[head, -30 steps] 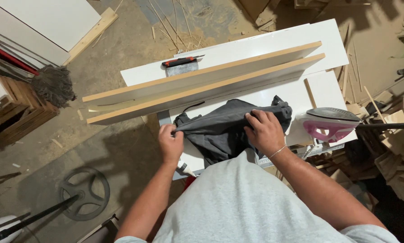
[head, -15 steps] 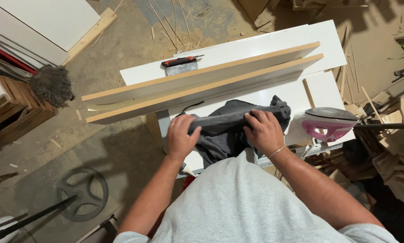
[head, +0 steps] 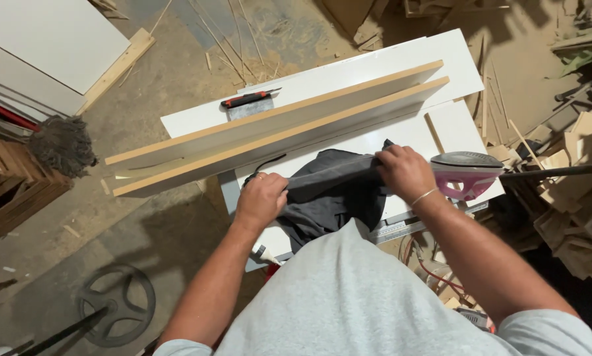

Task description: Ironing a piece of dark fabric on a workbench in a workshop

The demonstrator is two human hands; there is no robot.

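Head camera view, looking straight down over your grey shirt at your two bare arms reaching forward. Your left hand (head: 261, 198) is closed in a grip on the left end of a dark grey cloth (head: 332, 198), fingers curled over a bunched edge. Your right hand (head: 406, 173), with a thin bracelet at the wrist, pinches the cloth's right end, so a fold of fabric stretches taut between both hands. The rest of the cloth hangs slack and crumpled toward your body, lying on the white counter (head: 454, 125) near its front edge. It looks soft, light and limp; it should drape and slide easily over the smooth surface, so holding it by its edges or corners, as you do here, seems the surest way to keep it spread. Just beside your right hand, touching or nearly touching it, sits a clothes iron (head: 467, 173) with a grey top and pink body. Beyond the cloth, two long pale boards (head: 276, 135) stand on edge side by side across the counter, overhanging it to the left. Behind them lies a scraper with a red and black handle (head: 246, 102). Farther off, the dusty floor holds wood scraps at right, a mop head (head: 62, 145) at left, and a dark wheel (head: 114, 313) near your left elbow.
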